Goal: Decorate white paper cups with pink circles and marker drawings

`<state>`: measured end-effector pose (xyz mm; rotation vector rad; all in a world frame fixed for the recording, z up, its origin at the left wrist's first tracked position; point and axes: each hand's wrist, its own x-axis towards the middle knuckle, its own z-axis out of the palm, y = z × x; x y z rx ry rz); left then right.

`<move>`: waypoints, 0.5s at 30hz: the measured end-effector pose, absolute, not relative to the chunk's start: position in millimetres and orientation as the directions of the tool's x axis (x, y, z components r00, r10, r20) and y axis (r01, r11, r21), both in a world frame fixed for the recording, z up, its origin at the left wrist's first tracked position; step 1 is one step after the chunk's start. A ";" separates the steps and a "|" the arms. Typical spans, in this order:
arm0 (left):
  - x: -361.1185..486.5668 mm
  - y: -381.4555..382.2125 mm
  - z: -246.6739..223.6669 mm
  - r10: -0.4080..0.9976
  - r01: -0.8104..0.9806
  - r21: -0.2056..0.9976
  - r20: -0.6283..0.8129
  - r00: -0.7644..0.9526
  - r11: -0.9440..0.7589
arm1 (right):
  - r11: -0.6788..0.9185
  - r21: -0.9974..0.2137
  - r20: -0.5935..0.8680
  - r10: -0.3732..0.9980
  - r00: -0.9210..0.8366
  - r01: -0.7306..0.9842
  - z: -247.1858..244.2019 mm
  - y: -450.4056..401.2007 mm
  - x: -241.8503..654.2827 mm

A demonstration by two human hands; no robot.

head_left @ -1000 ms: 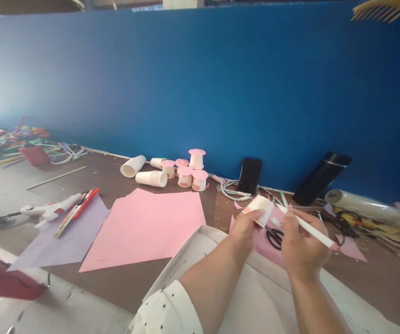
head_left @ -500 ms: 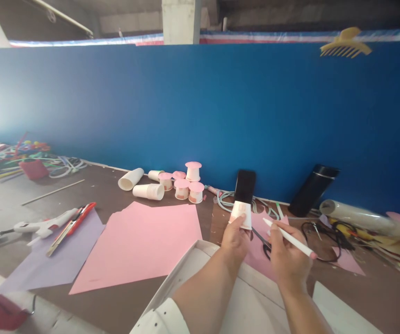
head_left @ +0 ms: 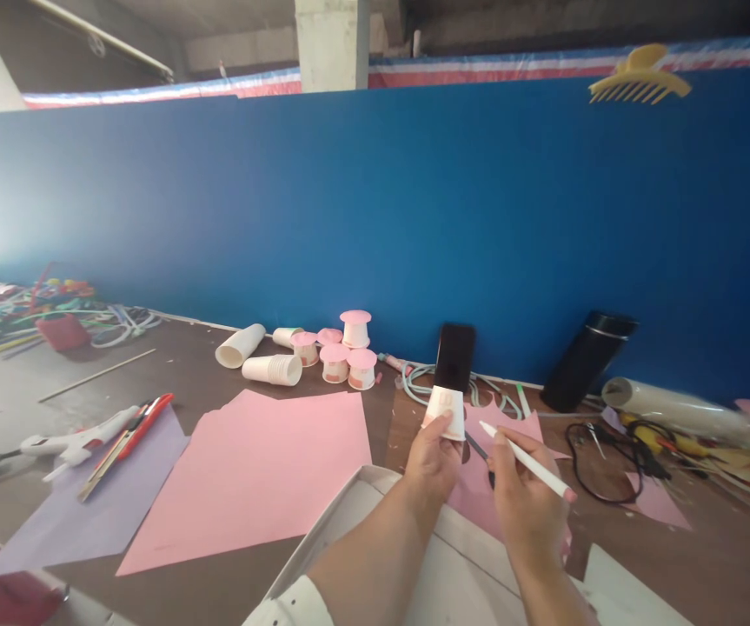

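Observation:
A white paper cup [head_left: 448,410], upside down with faint pinkish marks on its side, is held by my left hand [head_left: 432,459], thumb across its front. In my right hand [head_left: 526,494] is a white marker [head_left: 534,468] with a pink end, its tip pointing at the cup but apart from it. Under both hands lies pink paper [head_left: 479,487] with cut edges, and dark-handled scissors [head_left: 477,449] rest on it, partly hidden. Just behind the cup a black phone [head_left: 454,355] leans against the blue panel.
Several cups with pink round tops [head_left: 335,363] stand at the back, beside stacked paper cups [head_left: 273,370]. Leftward lie pink sheets [head_left: 257,474], a red utility knife [head_left: 128,439] and a glue gun [head_left: 78,443]. A black bottle [head_left: 588,361] leans at right. A white box lid [head_left: 348,513] sits below my forearms.
The whole view has shifted slightly with my head. Both hands keep their hold on the cup and the marker, and the marker tip stays off the cup.

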<state>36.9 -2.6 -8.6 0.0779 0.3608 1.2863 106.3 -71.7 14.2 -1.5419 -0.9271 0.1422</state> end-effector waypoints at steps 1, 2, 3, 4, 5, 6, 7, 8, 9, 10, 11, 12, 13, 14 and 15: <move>37.1 -1.9 -8.8 0.946 -0.922 0.257 -0.222 0.235 0.290 | 0.095 -0.881 0.416 0.621 0.664 0.463 12.9 -71.6 106.3; 37.3 -1.3 -9.1 0.944 -0.920 0.257 -0.230 0.238 0.295 | 0.096 -0.881 0.416 0.625 0.661 0.464 11.8 -71.6 106.1; 37.5 -0.7 -9.5 0.940 -0.919 0.255 -0.240 0.242 0.301 | 0.096 -0.880 0.417 0.627 0.658 0.466 10.9 -71.6 106.0; 37.8 -0.1 -9.8 0.936 -0.917 0.253 -0.250 0.246 0.309 | 0.095 -0.879 0.417 0.628 0.657 0.468 10.3 -71.6 105.8; 38.1 0.4 -10.1 0.932 -0.914 0.252 -0.264 0.250 0.317 | 0.094 -0.880 0.415 0.631 0.656 0.466 10.0 -71.5 105.7; 38.4 0.8 -10.4 0.927 -0.912 0.251 -0.275 0.253 0.324 | 0.092 -0.883 0.409 0.634 0.657 0.461 9.9 -71.5 105.6; 38.7 1.1 -10.5 0.924 -0.911 0.250 -0.283 0.256 0.329 | 0.088 -0.888 0.398 0.638 0.659 0.451 10.2 -71.6 105.7; 38.8 1.3 -10.5 0.923 -0.910 0.250 -0.288 0.257 0.332 | 0.086 -0.894 0.388 0.641 0.662 0.441 10.6 -71.8 105.8; 38.9 1.4 -10.4 0.921 -0.909 0.247 -0.290 0.261 0.336 | 0.086 -0.899 0.379 0.645 0.663 0.430 11.3 -72.2 105.9; 38.8 1.3 -10.1 0.919 -0.908 0.245 -0.295 0.263 0.339 | 0.091 -0.902 0.376 0.646 0.664 0.422 12.0 -72.7 106.1; 38.6 1.2 -9.9 0.917 -0.908 0.243 -0.298 0.266 0.342 | 0.098 -0.902 0.379 0.644 0.664 0.419 12.8 -73.3 106.2; 38.3 1.1 -9.7 0.913 -0.906 0.240 -0.304 0.271 0.349 | 0.106 -0.901 0.386 0.642 0.663 0.421 13.5 -74.0 106.4; 38.0 0.9 -9.6 0.910 -0.904 0.239 -0.313 0.273 0.354 | 0.112 -0.898 0.394 0.636 0.663 0.426 14.3 -74.8 106.5; 37.8 0.6 -9.5 0.906 -0.900 0.241 -0.320 0.279 0.362 | 0.113 -0.896 0.399 0.633 0.663 0.431 14.9 -75.6 106.5; 37.6 0.1 -9.5 0.904 -0.897 0.246 -0.323 0.280 0.366 | 0.113 -0.895 0.401 0.631 0.664 0.432 15.3 -76.4 106.6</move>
